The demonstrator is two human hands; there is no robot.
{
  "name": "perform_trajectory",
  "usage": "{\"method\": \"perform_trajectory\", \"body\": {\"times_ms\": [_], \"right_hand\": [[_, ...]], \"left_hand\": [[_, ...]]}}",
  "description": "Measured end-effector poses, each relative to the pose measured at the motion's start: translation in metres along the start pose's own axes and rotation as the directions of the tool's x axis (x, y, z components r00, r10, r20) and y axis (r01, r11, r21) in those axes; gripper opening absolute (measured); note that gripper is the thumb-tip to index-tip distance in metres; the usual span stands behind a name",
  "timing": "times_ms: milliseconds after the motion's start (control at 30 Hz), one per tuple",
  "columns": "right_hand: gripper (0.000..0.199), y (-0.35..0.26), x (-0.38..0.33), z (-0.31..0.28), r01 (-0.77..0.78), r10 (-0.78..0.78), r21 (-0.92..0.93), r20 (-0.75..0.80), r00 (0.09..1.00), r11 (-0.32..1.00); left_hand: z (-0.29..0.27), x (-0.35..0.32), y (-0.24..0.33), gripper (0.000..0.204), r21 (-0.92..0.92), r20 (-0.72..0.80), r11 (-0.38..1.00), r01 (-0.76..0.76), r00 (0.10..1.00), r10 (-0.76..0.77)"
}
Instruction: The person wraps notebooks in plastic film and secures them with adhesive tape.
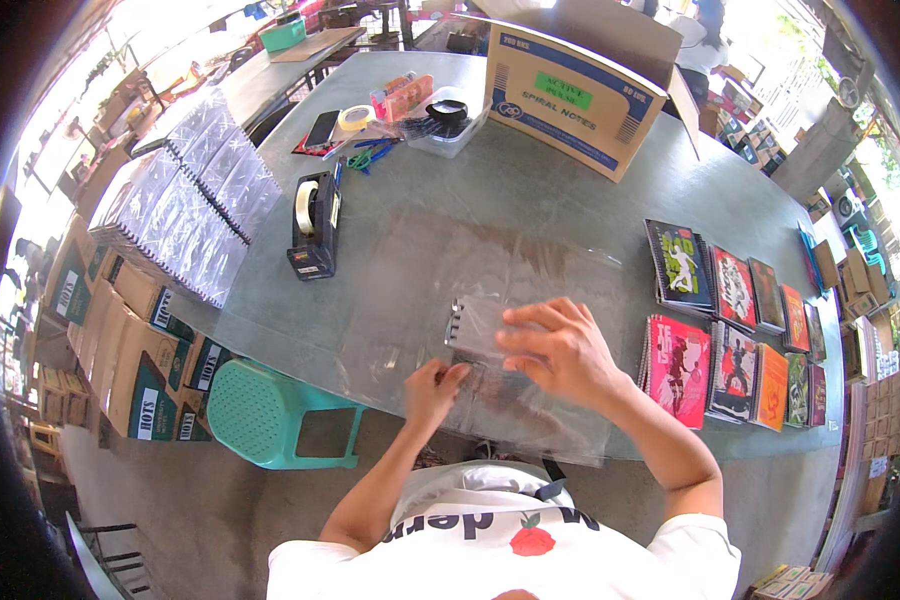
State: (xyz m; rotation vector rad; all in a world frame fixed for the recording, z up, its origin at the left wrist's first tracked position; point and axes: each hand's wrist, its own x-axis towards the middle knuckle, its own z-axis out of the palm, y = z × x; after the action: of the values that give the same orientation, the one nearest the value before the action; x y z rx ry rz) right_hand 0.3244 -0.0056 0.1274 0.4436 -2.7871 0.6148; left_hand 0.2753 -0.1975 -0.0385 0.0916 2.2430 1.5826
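A small spiral notebook (478, 328) with a pale cover lies on a clear plastic sheet (400, 290) at the near side of the table, its black coil toward my left. My right hand (562, 350) rests over the notebook's right side, fingers stretched and apart. At its near left corner, my left hand (434, 388) is closed, thumb and fingers pinching the plastic beside the notebook. Whether a fold of plastic covers the notebook is hard to make out.
A black tape dispenser (315, 225) stands left of the sheet. Plastic-wrapped notebooks (185, 195) are stacked at the left edge. Colourful spiral notebooks (680, 365) lie in rows at right. A cardboard box (575, 100) stands at the back, and a green stool (270, 415) below left.
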Motion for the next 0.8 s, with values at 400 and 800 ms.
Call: {"method": "perform_trajectory", "body": {"times_ms": [400,800], "right_hand": [[0.068,-0.003,-0.049,0.087,-0.337,0.503,0.843,0.524,0.687,-0.418],[0.050,-0.021,-0.003,0.036,-0.202,0.635,0.972,0.082,0.768,0.118]], "left_hand": [[-0.089,-0.021,0.064,0.086,-0.690,0.440,0.629,0.359,0.898,-0.030],[-0.448,0.202,0.285,0.028,-0.527,-0.637,0.385,-0.758,0.652,0.412]]}}
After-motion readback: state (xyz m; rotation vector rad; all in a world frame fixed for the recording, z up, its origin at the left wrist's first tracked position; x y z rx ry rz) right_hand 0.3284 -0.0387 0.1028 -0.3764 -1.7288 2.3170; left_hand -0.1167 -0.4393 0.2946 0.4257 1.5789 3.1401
